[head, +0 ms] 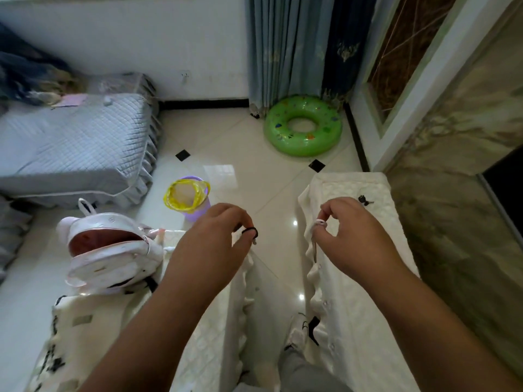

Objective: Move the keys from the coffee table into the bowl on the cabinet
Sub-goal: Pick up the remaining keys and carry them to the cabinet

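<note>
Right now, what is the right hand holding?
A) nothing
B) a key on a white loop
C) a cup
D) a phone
B: the right hand pinches a white loop with a key hanging below it; the left hand pinches a black ring.

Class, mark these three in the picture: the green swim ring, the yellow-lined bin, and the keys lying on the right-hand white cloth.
green swim ring (302, 146), head view, near side of its tube.
yellow-lined bin (195, 215), head view, its purple wall.
keys (364, 200), head view, the dark key heads.
</note>
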Tool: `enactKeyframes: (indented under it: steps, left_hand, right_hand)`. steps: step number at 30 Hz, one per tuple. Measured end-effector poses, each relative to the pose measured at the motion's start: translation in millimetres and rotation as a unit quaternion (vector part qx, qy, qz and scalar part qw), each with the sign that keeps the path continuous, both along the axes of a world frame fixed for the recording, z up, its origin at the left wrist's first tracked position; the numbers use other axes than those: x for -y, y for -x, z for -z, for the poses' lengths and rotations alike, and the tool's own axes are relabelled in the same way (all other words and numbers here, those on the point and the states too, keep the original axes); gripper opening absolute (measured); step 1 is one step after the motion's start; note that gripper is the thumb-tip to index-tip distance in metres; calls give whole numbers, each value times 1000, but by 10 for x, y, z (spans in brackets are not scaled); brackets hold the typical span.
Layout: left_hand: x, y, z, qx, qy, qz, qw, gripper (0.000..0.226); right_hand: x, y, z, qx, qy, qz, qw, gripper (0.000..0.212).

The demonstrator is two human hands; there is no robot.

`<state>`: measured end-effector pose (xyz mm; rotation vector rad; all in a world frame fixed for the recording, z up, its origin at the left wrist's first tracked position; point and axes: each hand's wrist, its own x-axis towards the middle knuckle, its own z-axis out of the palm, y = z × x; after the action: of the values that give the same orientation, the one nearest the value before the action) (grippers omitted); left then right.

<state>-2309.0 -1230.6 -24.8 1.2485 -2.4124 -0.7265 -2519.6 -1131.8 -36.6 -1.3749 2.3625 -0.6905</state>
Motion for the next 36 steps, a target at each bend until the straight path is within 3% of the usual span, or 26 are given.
enactKeyframes:
  steps: [6, 20, 36]
  left_hand:
    - [514, 629, -81, -12, 24, -18, 999, 8]
    - [1563, 1446, 78, 14, 17, -23, 999, 7]
    - [3743, 2849, 202, 15, -2, 164, 986, 4]
  right_hand:
    - [624, 657, -108, -1, 29, -19, 999, 4]
    - [1495, 1518, -25, -10, 1, -5, 1000, 4]
    - [2952, 2396, 46, -28, 0, 147, 989, 5]
